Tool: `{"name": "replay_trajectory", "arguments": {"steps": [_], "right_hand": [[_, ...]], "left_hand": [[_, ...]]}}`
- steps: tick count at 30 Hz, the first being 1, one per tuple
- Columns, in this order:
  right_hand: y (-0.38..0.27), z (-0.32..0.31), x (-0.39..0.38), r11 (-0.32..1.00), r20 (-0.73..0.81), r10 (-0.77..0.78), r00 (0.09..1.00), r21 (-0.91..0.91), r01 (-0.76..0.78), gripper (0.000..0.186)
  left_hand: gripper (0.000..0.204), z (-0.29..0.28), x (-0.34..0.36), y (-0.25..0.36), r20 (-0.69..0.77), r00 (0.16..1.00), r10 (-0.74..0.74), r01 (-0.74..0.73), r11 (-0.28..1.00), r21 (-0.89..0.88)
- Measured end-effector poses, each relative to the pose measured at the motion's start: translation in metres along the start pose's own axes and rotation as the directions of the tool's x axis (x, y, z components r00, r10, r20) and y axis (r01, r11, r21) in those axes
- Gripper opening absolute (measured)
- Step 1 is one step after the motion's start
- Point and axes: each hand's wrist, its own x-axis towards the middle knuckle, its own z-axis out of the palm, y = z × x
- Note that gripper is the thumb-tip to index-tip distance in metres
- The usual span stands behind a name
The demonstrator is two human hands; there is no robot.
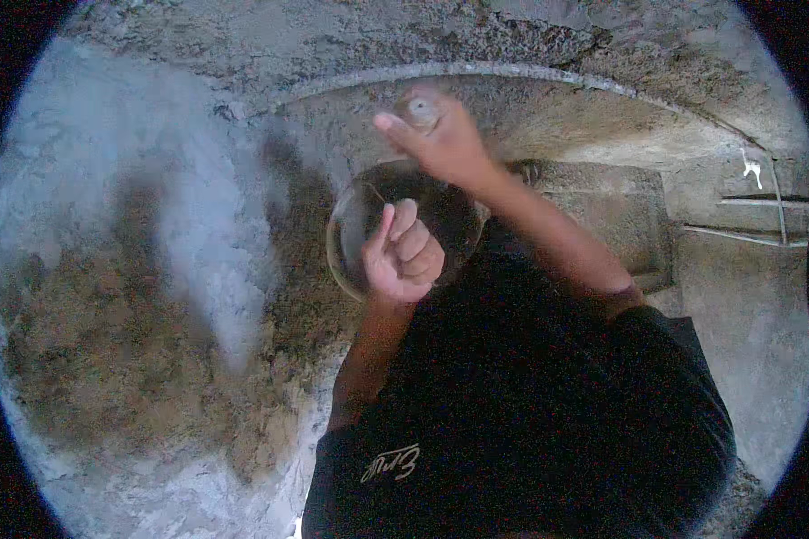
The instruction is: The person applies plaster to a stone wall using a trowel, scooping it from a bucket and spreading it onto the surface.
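My left hand (404,251) is closed in a fist, thumb up, over a round, dark-centred basin (335,241). A thin line shows near its thumb; whether the fist holds it, I cannot tell. Farther away and a little to the right, my right hand (454,148) is raised past the basin's far rim, blurred by motion. Its fingers curl around a small round pale thing (421,109) with a dark dot at its middle; its kind is unclear. The two hands are apart. Part of the basin is hidden behind my hands and my black shirt.
A pale pipe or hose (476,69) curves along the rough wall beyond my hands. To the right is a grey stone-like slab (602,193), with thin pale pipes (746,238) farther right. Rough, stained ground (144,359) spreads to the left.
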Motion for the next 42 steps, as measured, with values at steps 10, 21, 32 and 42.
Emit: {"name": "replay_trajectory", "arguments": {"steps": [10, 21, 32, 42], "right_hand": [[-0.005, 0.023, -0.010, 0.972, 0.101, 0.227, 0.969, -0.082, -0.219, 0.044], [0.011, 0.029, -0.014, 0.981, -0.088, -0.002, 0.996, -0.193, -0.016, 0.053], [0.036, -0.017, -0.012, 0.961, -0.228, 0.269, 0.936, 0.000, -0.276, 0.057], [0.111, -0.124, -0.062, 0.558, -0.282, 0.778, 0.561, 0.720, -0.412, 0.046]], "left_hand": [[0.031, 0.002, -0.009, 0.005, -0.021, 1.000, -0.018, 0.019, 0.999, 0.048], [0.032, 0.007, -0.008, 0.003, -0.043, 0.983, 0.177, -0.168, 0.973, 0.157], [0.036, 0.013, -0.005, 0.008, -0.238, 0.964, 0.121, -0.018, 0.918, 0.395], [0.061, 0.018, -0.043, 0.011, -0.155, 0.969, 0.193, -0.074, 0.826, 0.559]]}}
